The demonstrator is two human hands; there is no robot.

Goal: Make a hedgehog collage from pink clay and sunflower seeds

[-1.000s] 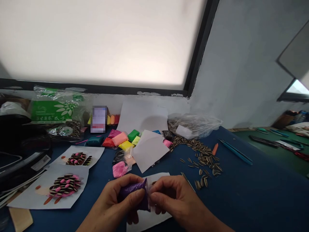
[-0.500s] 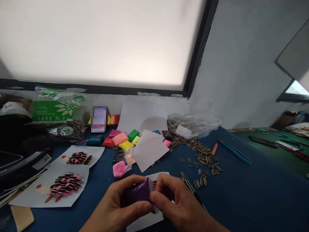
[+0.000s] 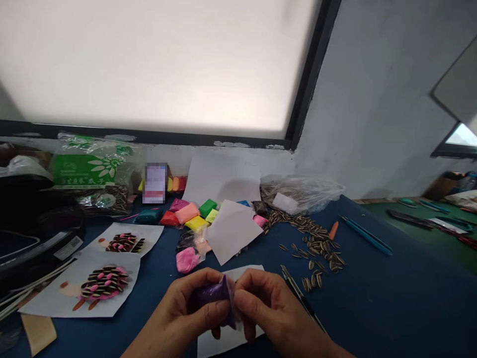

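A packet of purple modelling clay (image 3: 210, 294) in clear wrap is held up near the bottom middle of the view. Around its body curls my left hand (image 3: 182, 311), with thumb and fingers closed on it. My right hand (image 3: 270, 306) pinches the clear film at the packet's right end between thumb and fingers. Below both hands lies a white sheet of paper (image 3: 214, 345), partly covered by them. A utility knife (image 3: 298, 291) rests just beyond my right hand. Pink clay in an opened wrapper (image 3: 187, 259) lies ahead of my left hand.
Sunflower seeds (image 3: 316, 243) spread to the right, near blue tweezers (image 3: 367, 236). Colourful clay packets (image 3: 188, 214) and a blank white sheet (image 3: 234, 231) lie centrally. At left are seed-and-clay pictures (image 3: 102, 286), a green-labelled seed bag (image 3: 93, 171) and a phone (image 3: 154, 183).
The purple packet has turned and looks more squeezed, with more clear film showing at its right end. Both hands keep their hold, and the view has shifted slightly.
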